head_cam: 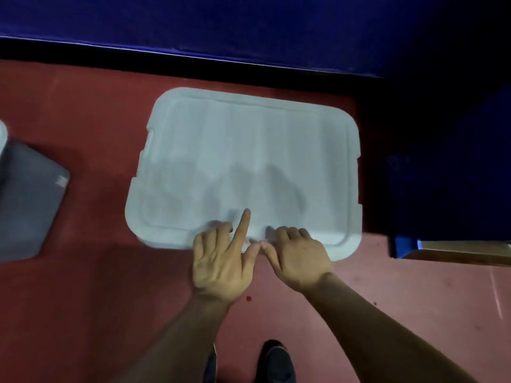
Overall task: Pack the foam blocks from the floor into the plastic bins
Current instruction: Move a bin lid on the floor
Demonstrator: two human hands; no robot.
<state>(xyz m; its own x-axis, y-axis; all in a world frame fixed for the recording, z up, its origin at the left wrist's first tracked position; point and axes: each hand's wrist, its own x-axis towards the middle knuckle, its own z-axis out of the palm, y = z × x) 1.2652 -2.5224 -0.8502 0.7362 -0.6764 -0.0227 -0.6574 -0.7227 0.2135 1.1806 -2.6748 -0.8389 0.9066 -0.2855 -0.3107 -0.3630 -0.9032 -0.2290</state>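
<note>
Head view: your left hand [221, 261] and right hand [297, 257] sit side by side on the near rim of the white bin lid [249, 150], fingers curled, left index straight; whether they grip or only press, you cannot tell. The lid lies flat over the red floor [83, 299]. Expect light, slick, slightly flexy plastic, so hold it by opposite edges. No foam blocks show.

A brown cardboard box [464, 252] sits at the red floor's [83, 299] right edge, a dark shoe [276, 360] at its near edge.
</note>
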